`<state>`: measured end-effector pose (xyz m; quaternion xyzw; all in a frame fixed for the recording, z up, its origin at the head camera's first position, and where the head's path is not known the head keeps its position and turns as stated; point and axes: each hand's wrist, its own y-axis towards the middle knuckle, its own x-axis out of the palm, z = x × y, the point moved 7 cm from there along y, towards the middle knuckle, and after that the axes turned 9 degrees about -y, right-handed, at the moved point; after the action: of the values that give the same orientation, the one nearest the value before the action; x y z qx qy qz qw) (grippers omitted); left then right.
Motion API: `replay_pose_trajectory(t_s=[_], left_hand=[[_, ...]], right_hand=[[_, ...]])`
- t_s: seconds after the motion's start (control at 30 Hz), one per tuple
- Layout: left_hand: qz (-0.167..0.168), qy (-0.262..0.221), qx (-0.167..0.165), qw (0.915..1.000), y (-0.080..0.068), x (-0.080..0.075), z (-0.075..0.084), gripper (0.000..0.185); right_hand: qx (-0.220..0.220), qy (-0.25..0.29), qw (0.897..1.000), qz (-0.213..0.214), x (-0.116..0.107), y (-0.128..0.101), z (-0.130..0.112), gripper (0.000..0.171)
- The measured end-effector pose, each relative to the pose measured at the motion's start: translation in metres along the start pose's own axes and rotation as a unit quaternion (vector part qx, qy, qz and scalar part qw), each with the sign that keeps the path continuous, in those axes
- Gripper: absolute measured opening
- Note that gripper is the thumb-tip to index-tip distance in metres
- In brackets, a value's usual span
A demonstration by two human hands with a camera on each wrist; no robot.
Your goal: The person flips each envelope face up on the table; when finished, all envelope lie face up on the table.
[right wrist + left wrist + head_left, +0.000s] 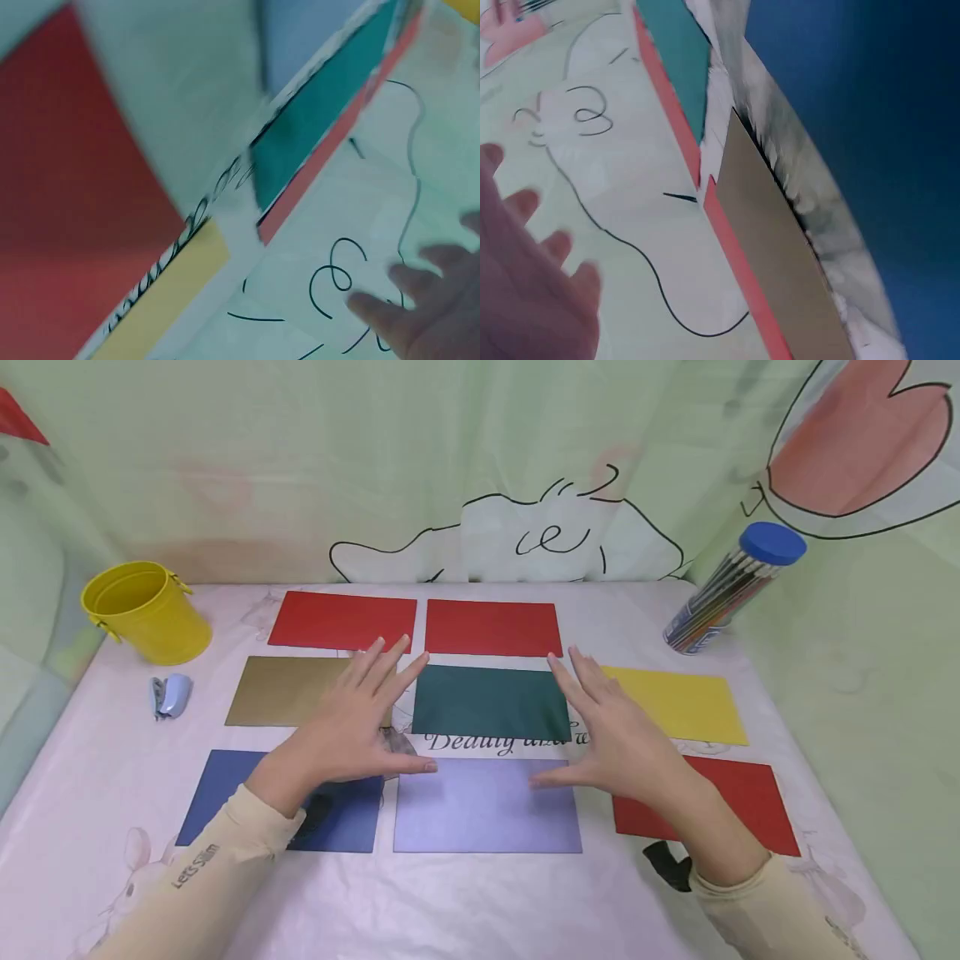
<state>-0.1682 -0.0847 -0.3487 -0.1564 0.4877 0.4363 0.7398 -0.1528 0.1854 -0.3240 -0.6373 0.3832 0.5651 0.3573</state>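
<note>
My left hand [341,731], fingers spread and holding nothing, is over the gap between the tan card [277,693] and dark blue card [217,793], partly covering both. My right hand [626,735], also spread and without anything in it, overlaps the yellow card [678,702] and front red card [750,810]. Between the hands lie a dark green card [491,702] and a lavender card [487,814], with the right thumb overlapping the lavender one. Two more red cards, a left one [341,620] and a right one [493,628], form the back row. Each wrist view catches spread fingertips.
A yellow bucket [176,627] stands at the back left, with a small light blue stapler [172,696] in front of it. At the back right is a clear tube of pencils [723,593] with a blue lid. Curtain-like fabric [262,468] surrounds the table.
</note>
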Motion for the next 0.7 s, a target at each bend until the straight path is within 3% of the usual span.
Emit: replay_pose_trajectory(t_s=[0.17,0.3,0.53,0.7], left_hand=[[-0.041,-0.108,-0.025,0.9929,-0.015,0.01,0.004,0.124],[-0.072,-0.172,-0.042,0.9816,-0.026,0.019,0.006,0.124],[-0.138,-0.298,-0.039,0.9439,-0.04,0.034,0.01,0.121],[-0.151,-0.301,-0.028,0.9413,-0.045,0.04,0.009,0.12]], right_hand=[[-0.018,0.113,0.99,-0.08,0.015,-0.011,-0.011,0.138],[-0.023,0.163,0.981,-0.099,0.022,-0.016,-0.015,0.134],[-0.022,0.18,0.977,-0.112,0.029,-0.025,-0.016,0.116],[-0.027,0.171,0.977,-0.122,0.038,-0.025,-0.016,0.104]])
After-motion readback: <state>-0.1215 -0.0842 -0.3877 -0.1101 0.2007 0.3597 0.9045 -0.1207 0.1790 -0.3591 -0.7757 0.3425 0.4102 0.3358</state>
